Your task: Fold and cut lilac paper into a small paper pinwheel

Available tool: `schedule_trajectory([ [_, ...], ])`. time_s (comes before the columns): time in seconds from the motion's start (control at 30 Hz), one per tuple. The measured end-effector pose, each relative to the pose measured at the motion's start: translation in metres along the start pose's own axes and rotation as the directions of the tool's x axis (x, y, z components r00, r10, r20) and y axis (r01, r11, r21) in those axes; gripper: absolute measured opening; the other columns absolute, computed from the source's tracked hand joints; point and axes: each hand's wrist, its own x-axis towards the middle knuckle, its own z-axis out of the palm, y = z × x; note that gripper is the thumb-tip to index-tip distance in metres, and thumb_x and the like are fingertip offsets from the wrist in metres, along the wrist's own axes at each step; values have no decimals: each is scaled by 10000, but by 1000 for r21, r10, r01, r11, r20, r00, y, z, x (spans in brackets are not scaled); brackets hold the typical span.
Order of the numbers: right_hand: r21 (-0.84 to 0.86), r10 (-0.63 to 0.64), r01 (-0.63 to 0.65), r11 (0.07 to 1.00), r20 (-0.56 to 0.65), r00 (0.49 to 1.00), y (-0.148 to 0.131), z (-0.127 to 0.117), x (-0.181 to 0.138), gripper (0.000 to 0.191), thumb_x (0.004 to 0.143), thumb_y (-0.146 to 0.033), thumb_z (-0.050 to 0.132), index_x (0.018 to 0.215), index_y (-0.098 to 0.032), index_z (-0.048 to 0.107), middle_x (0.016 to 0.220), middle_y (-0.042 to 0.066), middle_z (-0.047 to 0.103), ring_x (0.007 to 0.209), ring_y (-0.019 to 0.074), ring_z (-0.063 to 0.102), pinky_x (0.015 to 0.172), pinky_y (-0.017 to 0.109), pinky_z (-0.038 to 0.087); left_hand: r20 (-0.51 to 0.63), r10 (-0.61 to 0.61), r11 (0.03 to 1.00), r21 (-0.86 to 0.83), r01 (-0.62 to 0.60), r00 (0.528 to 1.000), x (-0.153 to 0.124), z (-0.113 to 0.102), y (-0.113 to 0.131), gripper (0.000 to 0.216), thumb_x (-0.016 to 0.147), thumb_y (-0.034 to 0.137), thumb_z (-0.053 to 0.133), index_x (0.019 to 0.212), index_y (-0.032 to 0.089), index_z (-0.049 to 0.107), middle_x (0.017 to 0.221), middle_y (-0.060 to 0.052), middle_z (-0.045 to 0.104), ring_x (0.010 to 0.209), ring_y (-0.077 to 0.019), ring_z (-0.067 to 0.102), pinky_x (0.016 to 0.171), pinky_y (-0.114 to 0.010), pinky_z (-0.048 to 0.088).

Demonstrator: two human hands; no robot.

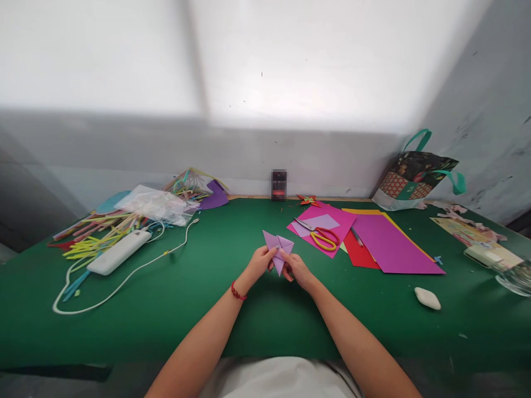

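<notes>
A folded piece of lilac origami paper [285,244], with pointed corners, is held up above the green table between both hands. My left hand [262,262] pinches its left side, thumb on the front face. On its right side my right hand [297,268] grips it, also with the thumb in front. The fingers behind the paper are partly hidden. To the right, scissors [326,236] with red and yellow handles lie on a pink sheet [302,229] and a small lilac sheet [329,221].
Purple paper [394,243] overlaps red paper [360,255] at right. Beyond lie a white eraser-like block [427,298], a glass [516,279] and a patterned bag [415,177]. Leftward are a white power bank [119,252] with cable, paper strips [89,235] and a plastic bag [155,203]. A phone [279,185] leans on the wall.
</notes>
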Motion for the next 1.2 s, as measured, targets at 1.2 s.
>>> schedule_trajectory([
  [1.2, -126, -99, 74, 989, -207, 973, 0, -2, 0, 598, 639, -792, 459, 456, -227, 394, 330, -42, 312, 312, 79, 276, 323, 257, 191, 65, -45, 999, 25, 43, 997, -8, 4, 0, 430, 694, 539, 585, 515, 177, 440, 328, 60, 361, 304, -56, 292, 356, -222, 184],
])
